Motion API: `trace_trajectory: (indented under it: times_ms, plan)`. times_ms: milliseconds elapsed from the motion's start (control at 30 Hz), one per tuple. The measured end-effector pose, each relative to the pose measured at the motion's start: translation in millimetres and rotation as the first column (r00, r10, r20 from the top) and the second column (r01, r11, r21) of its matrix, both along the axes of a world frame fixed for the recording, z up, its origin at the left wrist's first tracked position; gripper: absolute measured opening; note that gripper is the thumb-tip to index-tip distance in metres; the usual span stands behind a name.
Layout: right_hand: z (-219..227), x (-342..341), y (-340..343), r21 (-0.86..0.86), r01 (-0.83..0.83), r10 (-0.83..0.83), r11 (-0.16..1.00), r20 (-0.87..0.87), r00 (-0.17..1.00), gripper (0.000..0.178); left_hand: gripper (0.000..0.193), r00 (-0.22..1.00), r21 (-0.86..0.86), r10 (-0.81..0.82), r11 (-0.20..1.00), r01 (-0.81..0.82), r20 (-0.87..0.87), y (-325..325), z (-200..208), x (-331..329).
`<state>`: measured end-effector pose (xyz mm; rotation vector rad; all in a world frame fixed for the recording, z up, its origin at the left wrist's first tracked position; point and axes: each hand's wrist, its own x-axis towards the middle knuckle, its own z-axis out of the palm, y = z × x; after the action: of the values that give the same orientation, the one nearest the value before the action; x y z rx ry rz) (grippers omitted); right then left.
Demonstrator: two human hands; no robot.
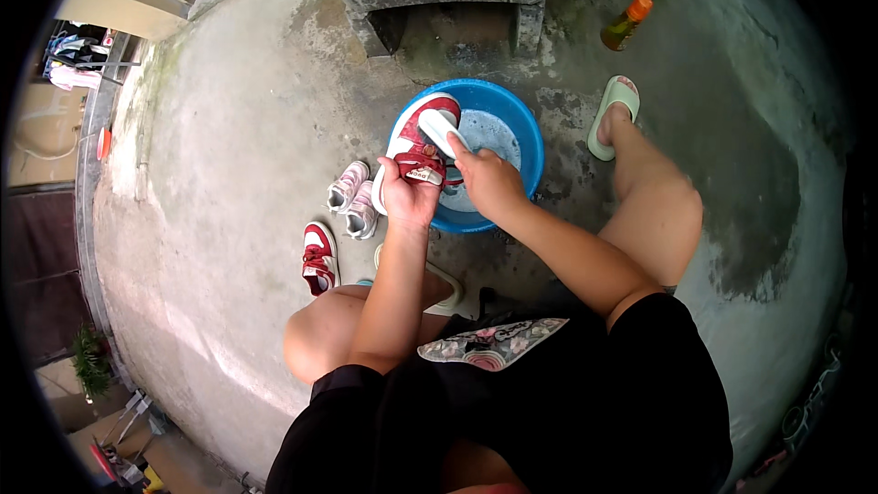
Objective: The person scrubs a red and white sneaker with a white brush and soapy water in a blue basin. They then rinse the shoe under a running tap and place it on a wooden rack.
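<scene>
Okay, right hand (494, 185): grip is closed on a white brush (444, 131), index finger laid along its back; bristles face away, so can't see them. Brush long axis runs upper left to lower right, far end over the red-and-white shoe (402, 142). Left hand (409, 197) has that shoe: grip is round its near end, palm up, thumb on the left flank, other fingers mostly hidden. Key relation, my read: shoe lies up and left of the right grip, toe pointing up and slightly right in the frame, so the brush crosses its long axis at a slant rather than running along it. Brush end overlaps the upper between toe and straps; looks like contact, underside hidden. Left hand is nearer the strap end, right hand comes in from the right side, so the toe half is free of fingers. Shoe sits over the left part of the blue basin (536, 146), center of frame; can't tell if it touches the rim. Suds (494, 137) show inside, right of the brush. Further out, left of the basin: two small pink-and-white shoes (347, 186), then a second red-and-white shoe (318, 258) below them on the concrete floor (229, 128). Orange-capped bottle (626, 23) stands upper right, well apart from both hands.
</scene>
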<state>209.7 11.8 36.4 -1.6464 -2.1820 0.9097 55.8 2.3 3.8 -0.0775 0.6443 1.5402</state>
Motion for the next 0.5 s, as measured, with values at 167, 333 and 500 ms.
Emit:
trace_trajectory:
  times_ms: [167,333,500]
  plan:
    - [-29,14,54,0.054,0.259,-0.258,0.964,-0.008,0.966,0.042,0.069,0.999,-0.026,0.008,1.000,-0.007,0.047,3,6,12]
    - [3,-1,3,0.004,0.009,-0.009,1.000,-0.060,0.998,0.043,0.070,1.000,0.040,-0.007,0.999,0.008,-0.011,-3,6,7]
    - [-22,5,65,-0.059,0.273,-0.278,0.960,-0.117,0.953,0.044,0.062,0.948,0.007,-0.070,0.997,0.076,-0.310,-7,4,23]
